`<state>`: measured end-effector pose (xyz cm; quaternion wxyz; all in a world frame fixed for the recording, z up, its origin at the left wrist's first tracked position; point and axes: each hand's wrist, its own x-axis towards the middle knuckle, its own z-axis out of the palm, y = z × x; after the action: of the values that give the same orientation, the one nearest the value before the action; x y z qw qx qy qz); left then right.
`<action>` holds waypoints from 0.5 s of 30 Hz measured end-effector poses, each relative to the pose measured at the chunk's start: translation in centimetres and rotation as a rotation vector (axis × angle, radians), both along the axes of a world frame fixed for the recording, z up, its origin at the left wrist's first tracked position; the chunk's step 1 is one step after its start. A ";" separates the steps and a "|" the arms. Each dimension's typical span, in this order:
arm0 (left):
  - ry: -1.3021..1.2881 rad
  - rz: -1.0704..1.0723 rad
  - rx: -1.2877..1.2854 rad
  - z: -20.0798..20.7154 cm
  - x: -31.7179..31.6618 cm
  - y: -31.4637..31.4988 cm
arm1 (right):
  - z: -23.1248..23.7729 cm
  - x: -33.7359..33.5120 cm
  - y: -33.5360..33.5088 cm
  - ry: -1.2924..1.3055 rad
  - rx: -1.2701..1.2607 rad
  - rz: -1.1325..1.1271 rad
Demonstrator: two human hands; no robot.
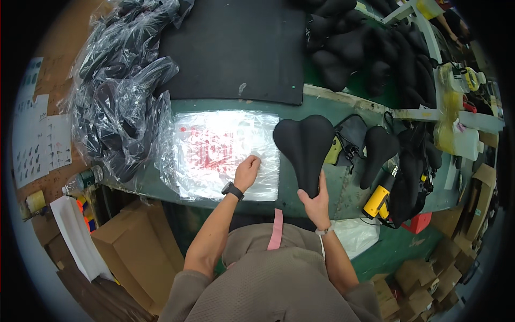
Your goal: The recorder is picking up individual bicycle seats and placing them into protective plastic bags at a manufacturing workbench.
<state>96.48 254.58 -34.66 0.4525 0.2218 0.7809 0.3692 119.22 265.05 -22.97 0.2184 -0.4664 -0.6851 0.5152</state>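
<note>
A black bicycle saddle (303, 140) is in my right hand (316, 206), which grips its narrow nose with the thumb on one side and the fingers on the other. The wide end points away from me. To its left, a stack of clear plastic bags (263, 185) with red print lies flat on the green table, shining under the light. My left hand (247, 170) is over the right part of this stack, fingers curled closed. Whether a bag's film is pinched in them is hidden.
Saddles wrapped in clear plastic (115, 107) pile up at the left. A black mat (236, 48) covers the table's far part; more bare saddles (343, 48) heap beyond it. Right of me are another saddle (379, 153) and a yellow-and-black tool (376, 201). Cardboard boxes (134, 247) stand below left.
</note>
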 end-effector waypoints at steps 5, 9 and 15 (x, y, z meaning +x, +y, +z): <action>-0.024 0.003 -0.035 -1.1 -0.3 -0.7 | 0.3 -2.0 -1.3 -0.177 0.237 0.246; -0.163 0.527 0.112 -3.2 -3.0 -4.6 | -2.6 -2.4 -2.6 -0.510 0.279 0.477; -0.494 0.825 0.357 3.7 -3.1 -2.4 | -1.2 -1.9 -1.5 -0.572 0.190 0.429</action>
<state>93.37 252.14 -30.93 0.3952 -0.1251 0.5980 0.6859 117.33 263.53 -24.15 -0.0527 -0.4150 -0.8454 0.3320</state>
